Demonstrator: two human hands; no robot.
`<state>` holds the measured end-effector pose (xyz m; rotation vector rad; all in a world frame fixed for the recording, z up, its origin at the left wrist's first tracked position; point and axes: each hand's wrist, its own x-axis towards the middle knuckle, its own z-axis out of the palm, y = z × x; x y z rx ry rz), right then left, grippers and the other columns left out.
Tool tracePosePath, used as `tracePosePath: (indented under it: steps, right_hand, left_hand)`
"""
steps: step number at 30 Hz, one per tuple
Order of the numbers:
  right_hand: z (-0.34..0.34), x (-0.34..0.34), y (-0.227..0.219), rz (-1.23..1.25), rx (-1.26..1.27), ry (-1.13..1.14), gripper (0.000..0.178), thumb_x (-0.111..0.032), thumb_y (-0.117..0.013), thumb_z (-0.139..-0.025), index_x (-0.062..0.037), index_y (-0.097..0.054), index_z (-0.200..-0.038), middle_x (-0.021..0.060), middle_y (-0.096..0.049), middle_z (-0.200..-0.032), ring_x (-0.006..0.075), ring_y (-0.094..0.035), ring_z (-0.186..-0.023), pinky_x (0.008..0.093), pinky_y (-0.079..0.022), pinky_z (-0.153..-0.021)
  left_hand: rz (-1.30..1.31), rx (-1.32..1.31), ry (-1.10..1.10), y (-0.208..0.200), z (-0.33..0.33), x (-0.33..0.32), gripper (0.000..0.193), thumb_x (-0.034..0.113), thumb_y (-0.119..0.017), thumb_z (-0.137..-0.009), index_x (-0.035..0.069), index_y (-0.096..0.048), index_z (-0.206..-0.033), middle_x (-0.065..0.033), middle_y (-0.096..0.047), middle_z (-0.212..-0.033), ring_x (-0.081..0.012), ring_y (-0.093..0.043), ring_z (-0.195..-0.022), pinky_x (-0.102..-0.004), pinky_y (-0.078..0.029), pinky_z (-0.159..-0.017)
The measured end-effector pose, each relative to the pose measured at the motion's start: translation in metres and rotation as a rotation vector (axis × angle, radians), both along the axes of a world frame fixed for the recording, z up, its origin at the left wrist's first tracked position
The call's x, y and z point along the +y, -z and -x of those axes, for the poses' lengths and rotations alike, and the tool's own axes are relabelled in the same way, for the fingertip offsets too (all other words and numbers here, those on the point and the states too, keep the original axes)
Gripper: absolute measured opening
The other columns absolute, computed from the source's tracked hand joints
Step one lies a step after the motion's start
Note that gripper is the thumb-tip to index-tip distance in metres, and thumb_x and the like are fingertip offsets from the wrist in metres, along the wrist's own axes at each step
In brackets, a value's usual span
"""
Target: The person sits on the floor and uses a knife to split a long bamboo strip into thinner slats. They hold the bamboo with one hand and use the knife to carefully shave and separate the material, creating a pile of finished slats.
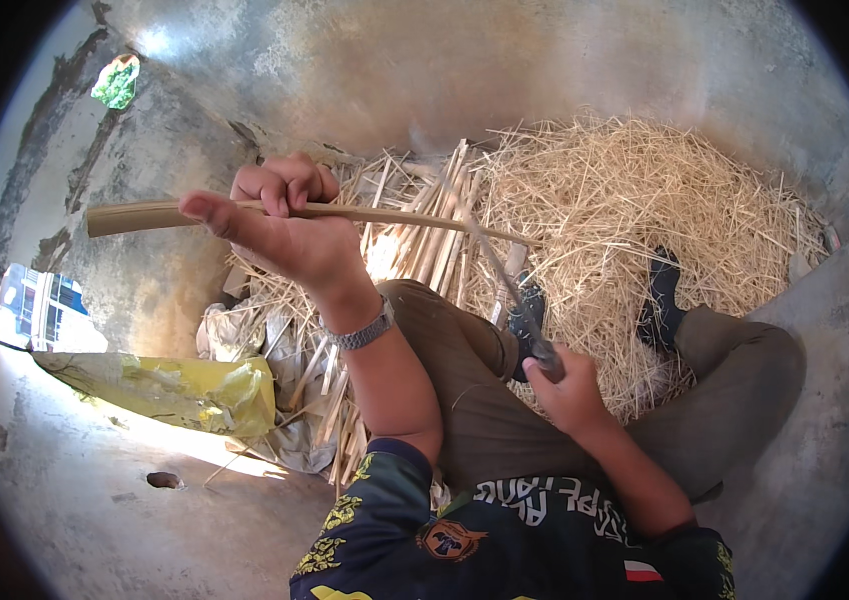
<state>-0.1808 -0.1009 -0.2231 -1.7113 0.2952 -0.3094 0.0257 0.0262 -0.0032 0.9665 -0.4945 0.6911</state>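
Note:
My left hand [290, 225], a watch on its wrist, is raised at the left with its fingers curled round a long, pale bamboo-like strip [390, 214]. The strip lies nearly level; its thick end juts out left of my thumb and its thin end reaches over the straw. In front of my right knee, my right hand [573, 392] is closed round the dark handle of a long knife [503, 268]. Its narrow grey blade slants up and left, and its tip comes close to the strip. I cannot tell whether they touch.
A heap of pale shavings [635, 190] covers the floor ahead, around my feet. Several split strips [450, 225] lie beside it. At the left are a yellow plastic sheet [175, 390] and a floor hole [164, 480]. A stained wall [425, 75] rises behind.

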Motion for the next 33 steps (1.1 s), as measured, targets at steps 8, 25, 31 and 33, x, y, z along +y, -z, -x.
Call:
tracePosePath:
  steps: [8, 25, 31, 33]
  right_hand:
    - [0.004, -0.001, -0.016, 0.17, -0.087, 0.081, 0.022, -0.013, -0.072, -0.086, 0.002, -0.059, -0.078, 0.0157, -0.057, -0.058, 0.0249, -0.058, -0.049, 0.0371, -0.045, -0.052]
    - [0.007, 0.004, -0.008, 0.137, -0.078, -0.012, 0.02, -0.015, -0.071, -0.084, 0.002, -0.062, -0.08, 0.018, -0.059, -0.061, 0.0371, -0.064, -0.057, 0.0409, -0.049, -0.055]
    - [-0.003, -0.008, 0.002, 0.304, 0.086, 0.077, 0.02, -0.012, -0.072, -0.086, 0.0015, -0.06, -0.076, 0.0155, -0.059, -0.059, 0.0243, -0.059, -0.051, 0.0364, -0.045, -0.053]
    - [-0.002, 0.0, -0.014, 0.161, 0.011, 0.07, 0.023, -0.016, -0.07, -0.087, 0.0021, -0.062, -0.077, 0.0158, -0.058, -0.059, 0.0247, -0.058, -0.051, 0.0382, -0.046, -0.054]
  left_hand:
    - [0.03, 0.001, 0.027, 0.003, -0.007, 0.011, 0.072, 0.082, -0.043, -0.092, 0.018, -0.027, -0.064, -0.0012, -0.032, -0.054, -0.0122, -0.027, -0.05, -0.0254, -0.027, -0.046]
    - [0.021, 0.03, -0.028, 0.001, -0.008, 0.01, 0.071, 0.087, -0.044, -0.087, 0.022, -0.028, -0.064, 0.003, -0.029, -0.052, -0.0102, -0.027, -0.05, -0.0252, -0.022, -0.047]
    - [0.04, 0.031, -0.005, 0.002, -0.011, 0.017, 0.069, 0.084, -0.05, -0.087, 0.02, -0.031, -0.068, 0.0023, -0.032, -0.054, -0.0101, -0.034, -0.052, -0.0239, -0.027, -0.048]
    - [0.047, 0.002, -0.055, 0.004, -0.013, 0.017, 0.068, 0.079, -0.057, -0.087, 0.019, -0.032, -0.069, 0.0013, -0.035, -0.057, -0.0108, -0.038, -0.053, -0.0246, -0.031, -0.048]
